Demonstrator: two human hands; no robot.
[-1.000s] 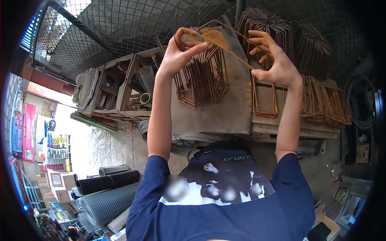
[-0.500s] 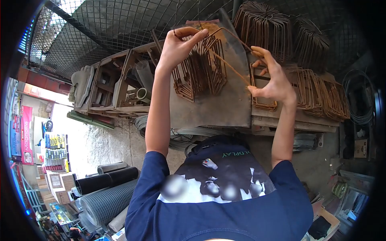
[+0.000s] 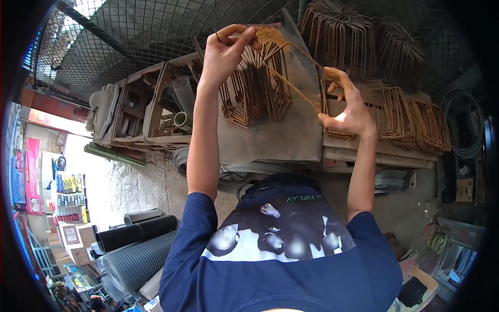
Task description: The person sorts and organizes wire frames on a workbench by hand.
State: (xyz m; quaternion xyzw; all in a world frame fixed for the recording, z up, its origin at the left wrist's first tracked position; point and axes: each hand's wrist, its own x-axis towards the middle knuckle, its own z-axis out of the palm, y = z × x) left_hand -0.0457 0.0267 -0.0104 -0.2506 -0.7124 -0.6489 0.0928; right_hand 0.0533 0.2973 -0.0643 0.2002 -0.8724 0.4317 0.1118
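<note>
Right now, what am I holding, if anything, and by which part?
A rusty rod frame, its near end spanned by your right hand's thumb and fingers. Your left hand's fingertips are pinched; whether they hold anything is unclear.

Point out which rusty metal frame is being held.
The held frame is in the right hand, slanting toward the left hand; the other frames sit outside that grip.

held rod frame (image 3: 292, 86), near end unclear
</note>
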